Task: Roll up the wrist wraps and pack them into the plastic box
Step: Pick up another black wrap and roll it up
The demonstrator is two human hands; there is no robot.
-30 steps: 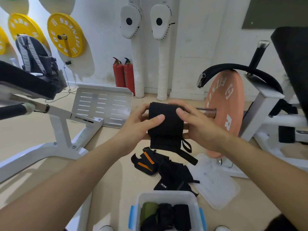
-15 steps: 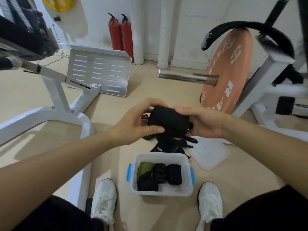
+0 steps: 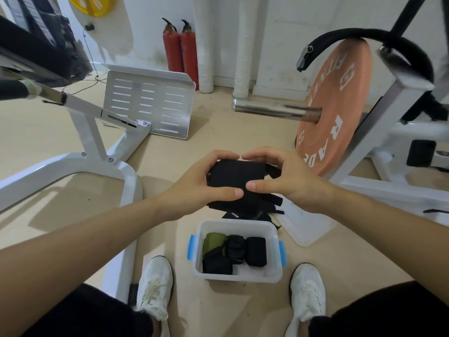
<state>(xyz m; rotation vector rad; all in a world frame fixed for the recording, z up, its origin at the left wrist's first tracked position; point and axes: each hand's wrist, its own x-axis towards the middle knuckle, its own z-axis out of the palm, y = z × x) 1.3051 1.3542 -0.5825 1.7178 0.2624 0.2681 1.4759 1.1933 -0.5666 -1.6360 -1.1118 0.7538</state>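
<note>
Left hand point(image 3: 194, 189) and right hand point(image 3: 289, 182) fingers grip the black wrist wrap point(image 3: 233, 175) against unrolling, plastic box point(image 3: 237, 223) below them.

We count two hands, the left hand point(image 3: 194, 186) and the right hand point(image 3: 286, 181), and they hold one black wrist wrap point(image 3: 233, 176). There is one plastic box point(image 3: 237, 278) with two blue clips point(image 3: 191, 246), and in it four rolls: one green roll point(image 3: 213, 240) and three black rolls point(image 3: 256, 251). Of the loose wraps point(image 3: 245, 215) on the floor we cannot tell the number. We see also one lid point(image 3: 306, 227), two white shoes point(image 3: 155, 285), two fire extinguishers point(image 3: 173, 47), one orange plate point(image 3: 340, 105) and one yellow plate point(image 3: 90, 4).
</note>
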